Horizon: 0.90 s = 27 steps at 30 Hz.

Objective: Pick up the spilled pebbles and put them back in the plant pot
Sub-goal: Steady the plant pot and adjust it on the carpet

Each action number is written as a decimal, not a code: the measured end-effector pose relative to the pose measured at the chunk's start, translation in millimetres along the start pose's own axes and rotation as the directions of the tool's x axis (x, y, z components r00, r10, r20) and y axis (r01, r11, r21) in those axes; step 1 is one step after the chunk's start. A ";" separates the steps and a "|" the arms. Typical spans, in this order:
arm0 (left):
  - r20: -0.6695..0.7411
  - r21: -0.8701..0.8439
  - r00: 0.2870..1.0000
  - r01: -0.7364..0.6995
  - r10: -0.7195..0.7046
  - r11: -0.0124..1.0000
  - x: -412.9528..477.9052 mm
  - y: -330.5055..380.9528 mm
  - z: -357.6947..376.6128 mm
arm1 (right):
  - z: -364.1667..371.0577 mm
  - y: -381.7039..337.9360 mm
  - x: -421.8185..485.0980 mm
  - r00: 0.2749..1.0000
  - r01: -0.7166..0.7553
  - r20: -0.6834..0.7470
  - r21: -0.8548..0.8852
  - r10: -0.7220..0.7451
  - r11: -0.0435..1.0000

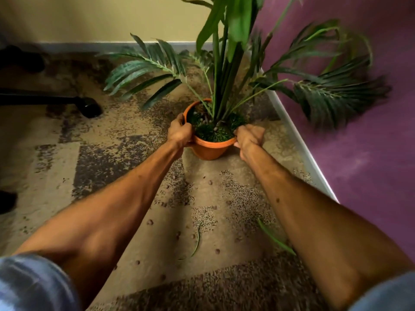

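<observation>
Pebbles [150, 222] lie scattered on near carpet [224, 176]. Left hand [179, 132] and right hand [248, 136], fingers clamped, grip terracotta plant pot [211, 149] rim.

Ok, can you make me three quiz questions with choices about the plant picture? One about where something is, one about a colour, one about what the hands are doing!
1. Where are the spilled pebbles?
A in a bucket
B on the carpet
C on a chair

2. What colour is the pot?
A orange
B blue
C white

3. What are the hands doing?
A holding the pot's rim
B clapping
C picking up pebbles

Answers: 1 B, small brown pebbles dot the carpet between the arms. 2 A, its wall is orange. 3 A, the left hand and right hand each grip one side.
</observation>
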<state>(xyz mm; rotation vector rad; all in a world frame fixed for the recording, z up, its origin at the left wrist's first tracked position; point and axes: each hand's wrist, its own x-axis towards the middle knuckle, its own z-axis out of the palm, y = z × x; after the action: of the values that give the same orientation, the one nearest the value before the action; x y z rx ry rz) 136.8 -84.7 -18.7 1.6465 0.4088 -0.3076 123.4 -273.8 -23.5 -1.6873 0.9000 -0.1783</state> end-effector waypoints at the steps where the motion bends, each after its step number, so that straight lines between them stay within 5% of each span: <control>1: 0.009 0.037 0.999 -0.031 0.031 0.999 -1.0 -2.7 -0.2 | -0.2 1.2 -5.4 0.999 0.035 -0.035 -0.050 -0.037 0.998; 4: 0.037 0.301 0.989 -0.150 0.146 0.942 -4.8 -10.9 -0.6 | 2.5 8.9 -12.6 0.993 0.120 0.036 -0.208 -0.115 0.971; 7: 0.137 0.546 0.936 -0.343 0.323 0.764 -17.7 -28.1 1.9 | 1.7 21.7 -28.5 0.932 0.361 0.208 -0.509 -0.296 0.781; 9: 0.182 0.628 0.905 -0.407 0.384 0.663 -27.4 -40.2 0.4 | 0.7 36.4 -42.7 0.873 0.486 0.300 -0.584 -0.384 0.650; 14: 0.290 0.712 0.883 -0.456 0.368 0.534 -38.4 -45.3 -18.3 | -11.8 57.0 -58.9 0.825 0.561 0.398 -0.652 -0.401 0.510; 21: 0.310 0.869 0.946 -0.324 0.100 0.374 -38.2 -6.6 -22.8 | -17.1 38.2 -60.3 0.845 0.530 0.481 -0.693 -0.234 0.489; 27: 0.392 0.869 0.916 -0.399 0.086 0.292 -72.8 -23.5 -39.9 | -15.6 38.6 -79.3 0.863 0.491 0.457 -0.654 -0.217 0.575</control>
<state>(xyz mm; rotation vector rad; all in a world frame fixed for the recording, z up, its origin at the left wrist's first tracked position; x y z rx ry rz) 59.6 -49.2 -3.8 2.7608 -0.3894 -0.6054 41.8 -236.9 -26.2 -2.6011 0.3405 0.2597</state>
